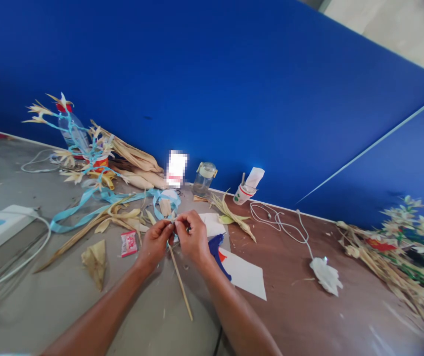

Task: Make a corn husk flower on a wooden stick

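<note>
My left hand and my right hand meet fingertip to fingertip above the grey table, both closed in a pinch. A thin wooden stick slants down toward me from under my left fingers, which appear to grip its upper end. What my right fingertips pinch is too small and covered to make out. Pale dried husk pieces and a loop of light blue ribbon show just beyond my fingers. A blue-handled tool with an orange part lies beside my right wrist, partly over white paper.
At left, husk flowers on blue-wrapped stems stand before a plastic bottle and husk bundles. A power strip, pink packet, glass jar, paper cup, white cable and flower bunch lie around.
</note>
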A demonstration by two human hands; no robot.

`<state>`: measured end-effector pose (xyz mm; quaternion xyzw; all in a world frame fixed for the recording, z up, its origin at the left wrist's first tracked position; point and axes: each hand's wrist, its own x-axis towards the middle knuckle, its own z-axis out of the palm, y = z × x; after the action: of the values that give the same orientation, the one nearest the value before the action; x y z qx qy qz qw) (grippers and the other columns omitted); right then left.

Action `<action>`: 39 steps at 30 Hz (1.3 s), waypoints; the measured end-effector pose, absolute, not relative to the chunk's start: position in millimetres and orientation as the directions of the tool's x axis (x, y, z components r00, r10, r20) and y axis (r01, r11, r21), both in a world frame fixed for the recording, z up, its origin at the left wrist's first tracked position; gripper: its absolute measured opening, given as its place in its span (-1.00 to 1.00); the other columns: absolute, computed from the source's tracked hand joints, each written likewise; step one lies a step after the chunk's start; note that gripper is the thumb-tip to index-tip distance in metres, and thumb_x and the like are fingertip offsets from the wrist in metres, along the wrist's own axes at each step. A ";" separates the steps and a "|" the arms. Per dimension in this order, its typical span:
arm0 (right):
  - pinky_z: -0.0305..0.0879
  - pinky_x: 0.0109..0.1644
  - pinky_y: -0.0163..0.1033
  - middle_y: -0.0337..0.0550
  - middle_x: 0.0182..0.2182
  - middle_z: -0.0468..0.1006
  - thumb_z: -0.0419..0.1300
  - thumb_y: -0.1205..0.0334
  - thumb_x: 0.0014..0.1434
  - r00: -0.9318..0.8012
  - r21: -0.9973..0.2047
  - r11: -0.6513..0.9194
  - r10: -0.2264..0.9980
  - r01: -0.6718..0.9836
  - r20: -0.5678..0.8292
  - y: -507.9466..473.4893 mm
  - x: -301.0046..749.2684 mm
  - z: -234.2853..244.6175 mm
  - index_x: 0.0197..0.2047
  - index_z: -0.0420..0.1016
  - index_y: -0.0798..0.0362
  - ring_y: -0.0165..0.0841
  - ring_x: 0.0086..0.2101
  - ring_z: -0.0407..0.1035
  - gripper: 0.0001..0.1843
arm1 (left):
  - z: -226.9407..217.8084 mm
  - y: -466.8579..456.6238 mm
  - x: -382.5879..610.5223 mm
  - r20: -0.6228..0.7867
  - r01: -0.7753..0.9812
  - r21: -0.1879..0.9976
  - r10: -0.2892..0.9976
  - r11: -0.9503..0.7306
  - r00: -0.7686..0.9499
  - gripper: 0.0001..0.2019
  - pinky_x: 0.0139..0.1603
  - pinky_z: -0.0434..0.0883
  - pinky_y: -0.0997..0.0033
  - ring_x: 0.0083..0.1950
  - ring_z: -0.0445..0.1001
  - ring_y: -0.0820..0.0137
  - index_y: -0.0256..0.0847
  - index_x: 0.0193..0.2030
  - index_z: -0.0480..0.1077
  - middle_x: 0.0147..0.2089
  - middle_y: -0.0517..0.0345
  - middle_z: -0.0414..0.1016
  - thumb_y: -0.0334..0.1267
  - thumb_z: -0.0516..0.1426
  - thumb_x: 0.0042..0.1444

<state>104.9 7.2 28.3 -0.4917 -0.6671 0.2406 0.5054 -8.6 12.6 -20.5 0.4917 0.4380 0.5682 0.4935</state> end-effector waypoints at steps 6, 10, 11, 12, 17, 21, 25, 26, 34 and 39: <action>0.29 -0.29 -0.30 -0.22 -0.46 0.40 0.07 0.32 0.11 0.005 -0.857 0.332 0.932 0.395 0.363 9.2 106.4 24.3 -0.40 0.37 0.03 -0.36 -0.34 0.35 -0.91 | -18.5 12.0 -7.2 0.129 -0.167 0.978 0.992 -0.126 0.010 -0.73 -0.51 0.17 0.50 -0.57 0.18 0.52 -0.25 -0.42 0.43 -0.62 0.30 0.26 -0.05 0.16 0.06; 0.29 -0.30 -0.31 -0.23 -0.47 0.40 0.06 0.32 0.11 0.001 -0.860 0.334 0.932 0.386 0.363 9.5 106.4 23.5 -0.40 0.37 0.03 -0.36 -0.34 0.36 -0.91 | -22.4 13.3 -6.3 0.111 -0.246 0.964 0.993 -0.101 0.027 -0.71 -0.52 0.15 0.50 -0.56 0.17 0.53 -0.24 -0.44 0.41 -0.59 0.27 0.28 -0.03 0.16 0.06; 0.30 -0.30 -0.31 -0.23 -0.47 0.40 0.06 0.32 0.10 -0.004 -0.859 0.340 0.930 0.382 0.366 9.4 106.3 23.5 -0.40 0.37 0.03 -0.36 -0.34 0.36 -0.90 | -23.7 13.6 -6.2 0.105 -0.264 0.960 0.994 -0.093 0.031 -0.71 -0.52 0.15 0.50 -0.56 0.16 0.53 -0.24 -0.45 0.40 -0.58 0.27 0.28 -0.03 0.17 0.06; 0.30 -0.29 -0.31 -0.23 -0.46 0.40 0.06 0.33 0.10 -0.010 -0.857 0.347 0.928 0.381 0.372 9.3 106.1 23.4 -0.40 0.37 0.03 -0.36 -0.34 0.36 -0.90 | -24.7 14.0 -6.1 0.100 -0.280 0.956 0.994 -0.087 0.034 -0.71 -0.52 0.14 0.50 -0.56 0.16 0.53 -0.24 -0.46 0.40 -0.58 0.26 0.29 -0.03 0.17 0.05; 0.29 -0.24 -0.30 -0.22 -0.45 0.38 0.04 0.35 0.11 -0.047 -0.826 0.398 0.909 0.399 0.415 9.1 105.5 23.5 -0.43 0.35 0.02 -0.37 -0.33 0.34 -0.88 | -26.9 14.4 -5.4 0.080 -0.367 0.928 0.996 -0.059 0.043 -0.73 -0.54 0.13 0.53 -0.56 0.15 0.56 -0.24 -0.47 0.38 -0.56 0.27 0.28 -0.06 0.18 0.05; 0.27 -0.20 -0.27 -0.21 -0.44 0.37 0.02 0.38 0.11 -0.088 -0.786 0.464 0.877 0.408 0.472 9.1 105.6 23.8 -0.45 0.32 0.02 -0.36 -0.32 0.32 -0.85 | -27.1 14.4 -4.9 0.054 -0.407 0.913 0.997 -0.027 0.056 -0.73 -0.54 0.12 0.54 -0.56 0.15 0.57 -0.24 -0.48 0.36 -0.55 0.28 0.28 -0.08 0.19 0.04; 0.26 -0.15 -0.25 -0.20 -0.44 0.37 0.01 0.39 0.12 -0.132 -0.751 0.505 0.856 0.426 0.500 7.9 106.0 26.0 -0.45 0.31 0.02 -0.33 -0.28 0.32 -0.85 | -28.3 14.1 -4.2 0.033 -0.460 0.888 0.999 -0.011 0.040 -0.73 -0.55 0.13 0.56 -0.56 0.15 0.58 -0.25 -0.47 0.36 -0.54 0.28 0.27 -0.08 0.22 0.01; 0.26 -0.15 -0.25 -0.19 -0.44 0.37 0.01 0.39 0.12 -0.139 -0.746 0.508 0.854 0.431 0.502 7.5 106.2 26.8 -0.45 0.31 0.01 -0.33 -0.27 0.32 -0.84 | -28.5 13.8 -3.9 0.028 -0.470 0.883 0.999 -0.005 0.040 -0.73 -0.55 0.14 0.56 -0.55 0.17 0.57 -0.25 -0.47 0.36 -0.54 0.28 0.28 -0.08 0.23 0.00; 0.26 -0.11 -0.25 -0.15 -0.38 0.40 -0.03 0.38 0.17 -0.220 -0.713 0.563 0.824 0.417 0.522 4.7 106.6 22.8 -0.41 0.32 0.02 -0.33 -0.25 0.32 -0.82 | -13.8 13.8 -6.0 -0.076 -0.617 0.785 0.997 0.048 -0.019 -0.72 -0.50 0.25 0.58 -0.53 0.24 0.59 -0.25 -0.48 0.36 -0.53 0.28 0.32 -0.12 0.33 -0.15; 0.23 -0.19 -0.27 -0.18 -0.40 0.38 0.00 0.35 0.19 -0.141 -0.740 0.538 0.836 0.404 0.531 4.0 106.2 18.7 -0.39 0.33 0.05 -0.36 -0.31 0.30 -0.85 | -1.5 17.8 -15.5 -0.050 -0.642 0.767 0.996 -0.006 -0.069 -0.73 -0.56 0.19 0.62 -0.59 0.14 0.64 -0.29 -0.41 0.44 -0.55 0.28 0.33 -0.14 0.33 -0.13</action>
<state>106.2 4.0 18.7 -0.4283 -0.7234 0.2176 0.4958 -15.5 17.8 -1.5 0.2727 0.3252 0.6549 0.6253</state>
